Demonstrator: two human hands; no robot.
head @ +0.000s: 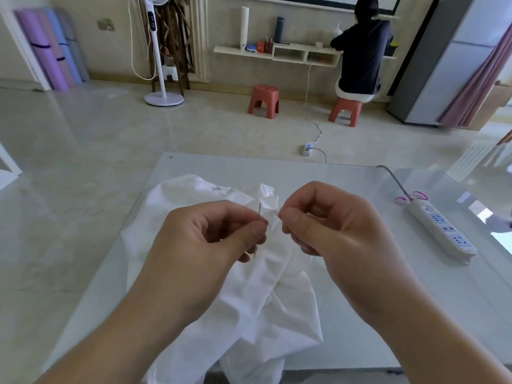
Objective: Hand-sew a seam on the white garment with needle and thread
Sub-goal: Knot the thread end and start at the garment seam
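The left hand (pixel 219 234) pinches the needle (pixel 259 214) between thumb and forefinger, and the needle stands almost upright. Just right of it, the right hand (pixel 327 225) has its fingers curled, thumb against forefinger; I cannot tell if they hold thread. Under both hands, the white garment (pixel 249 300) lies crumpled on the table (pixel 360 314). At the right, a power strip (pixel 440 231) rests on the table.

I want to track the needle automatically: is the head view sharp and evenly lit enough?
Head view: the needle in the left hand is thin but visible against the white garment; no thread can be made out; daylight glares off the table; wide-angle bending curves the edges.
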